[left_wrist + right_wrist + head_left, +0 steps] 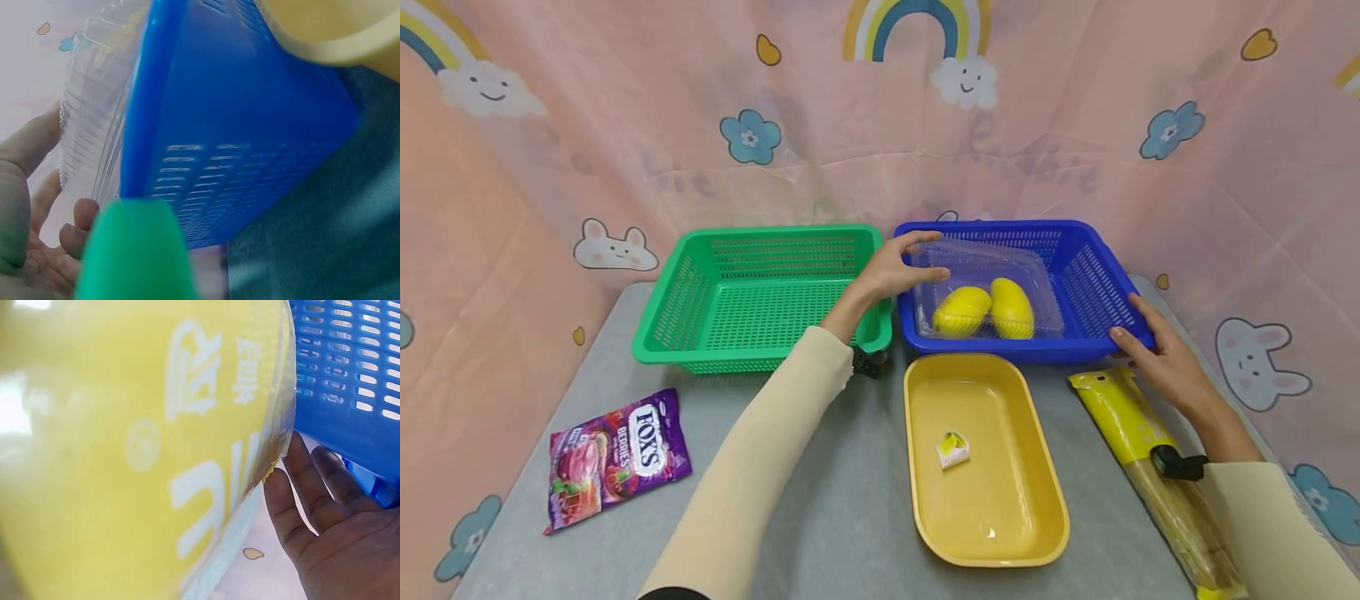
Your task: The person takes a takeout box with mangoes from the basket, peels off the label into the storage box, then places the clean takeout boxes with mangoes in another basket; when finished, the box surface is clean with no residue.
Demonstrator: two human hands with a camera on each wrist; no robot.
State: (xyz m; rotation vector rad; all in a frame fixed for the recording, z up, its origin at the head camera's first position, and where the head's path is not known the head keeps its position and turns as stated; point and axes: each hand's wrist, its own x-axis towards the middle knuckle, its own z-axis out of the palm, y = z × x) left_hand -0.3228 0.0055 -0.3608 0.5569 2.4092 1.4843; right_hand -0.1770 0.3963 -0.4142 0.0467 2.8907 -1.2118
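My left hand is at the left side of a clear plastic container. Its thumb and forefinger reach over the container's edge, and in the left wrist view more fingertips curl at its side. Two yellow mangoes show through the clear plastic. The container lies tilted within a blue basket, its ribbed side standing above the rim in the left wrist view. At the basket's front right corner, my right hand rests its thumb on the rim, with its fingers extended along the outside.
A green basket stands at the left. In front lie a purple candy bag, a yellow tray with a small mango-printed piece, and a long yellow noodle-like pack under my right forearm. A curtain hangs behind.
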